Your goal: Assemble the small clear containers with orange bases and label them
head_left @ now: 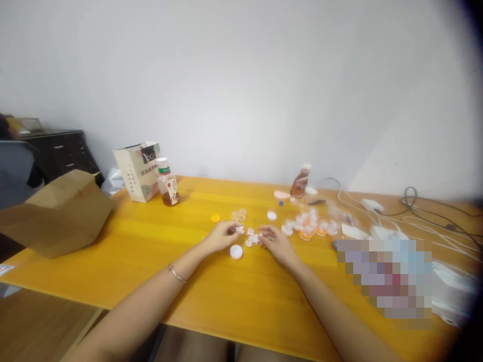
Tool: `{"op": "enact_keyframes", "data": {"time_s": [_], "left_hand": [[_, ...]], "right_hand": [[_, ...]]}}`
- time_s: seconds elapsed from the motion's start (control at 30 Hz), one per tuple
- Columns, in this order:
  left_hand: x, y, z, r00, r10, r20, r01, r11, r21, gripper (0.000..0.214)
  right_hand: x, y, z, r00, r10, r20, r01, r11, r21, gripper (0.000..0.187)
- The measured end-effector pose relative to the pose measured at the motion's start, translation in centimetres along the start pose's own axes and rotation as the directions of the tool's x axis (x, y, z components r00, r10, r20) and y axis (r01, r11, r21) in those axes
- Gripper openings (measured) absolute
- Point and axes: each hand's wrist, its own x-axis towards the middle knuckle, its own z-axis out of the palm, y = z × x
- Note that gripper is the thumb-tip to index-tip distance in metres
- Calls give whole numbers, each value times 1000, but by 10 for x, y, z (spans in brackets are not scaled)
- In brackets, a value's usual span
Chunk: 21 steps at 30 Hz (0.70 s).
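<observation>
My left hand [221, 236] pinches a small flat white piece [240, 230] with dark and reddish marks between thumb and fingertips. Across from it, my right hand [278, 242] has its fingers curled at the edge of a little heap of similar white pieces [251, 238]; a bit of white shows at its fingertips, seemingly one of these pieces. Just in front of the heap stands a round white tub [236, 252], close to my left fingers. Behind the hands lie a roll of clear tape [239, 214], a yellow disc [215, 217] and a round white lid [271, 215].
Several clear small cups with orange parts [311, 223] cluster right of my right hand. A labelled bottle [168, 183], paper bag [138, 173] and brown sack [56, 216] stand left. A brown bottle [300, 182], cables [411, 211] and a blurred-out flat item [392, 281] are right.
</observation>
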Motion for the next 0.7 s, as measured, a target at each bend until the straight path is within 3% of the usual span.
{"op": "enact_keyframes", "data": {"time_s": [0.13, 0.27, 0.37, 0.7], "left_hand": [[-2, 1, -1, 1000, 3, 6, -3, 1000, 14, 26], [-1, 0, -1, 1000, -9, -4, 9, 1000, 29, 21], [0, -1, -1, 1000, -15, -11, 15, 999, 38, 21], [0, -4, -2, 1000, 5, 22, -7, 995, 95, 27]], "right_hand": [[-2, -3, 1, 1000, -1, -11, 2, 1000, 9, 18], [-4, -7, -3, 995, -96, -40, 83, 966, -245, 18], [-4, -6, -3, 989, -151, 0, 139, 910, -390, 14], [-4, 0, 1, 987, -151, 50, 158, 912, -379, 17]]}}
